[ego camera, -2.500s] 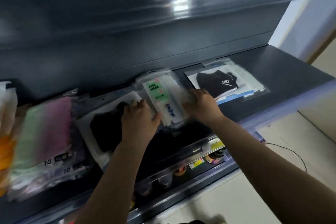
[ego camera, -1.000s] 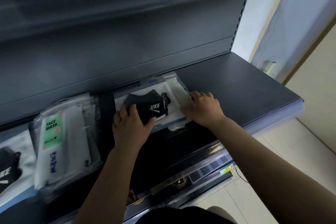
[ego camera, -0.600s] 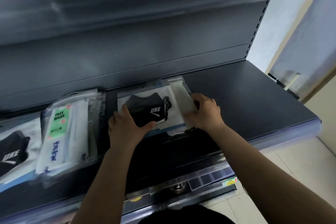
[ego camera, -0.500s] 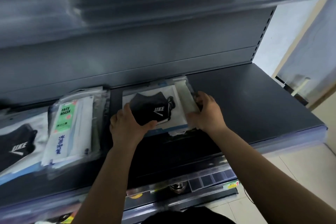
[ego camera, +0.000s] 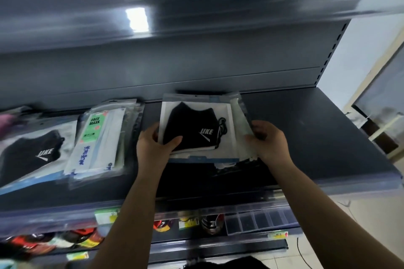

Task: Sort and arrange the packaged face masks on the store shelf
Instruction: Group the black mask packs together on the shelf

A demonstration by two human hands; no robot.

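A stack of clear packets with a black mask marked UKE on top (ego camera: 196, 129) lies on the dark shelf (ego camera: 317, 137). My left hand (ego camera: 153, 146) grips the stack's left edge, thumb over the black mask. My right hand (ego camera: 269, 140) holds its right edge. To the left sits a stack of white and green FACE MASK packets (ego camera: 98, 140). Further left lies another black UKE mask packet (ego camera: 32, 155). A pink packet (ego camera: 6, 119) shows at the far left, blurred.
The upper shelf (ego camera: 196, 6) overhangs close above. The right part of the dark shelf is bare up to its end. A lower shelf (ego camera: 196, 223) holds small colourful goods and price tags. Pale floor tiles (ego camera: 371, 225) lie at the right.
The view has shifted right from the FACE MASK stack to the UKE stack. My hands have squared this stack and turned it straighter, pushing it slightly toward the back of the shelf.
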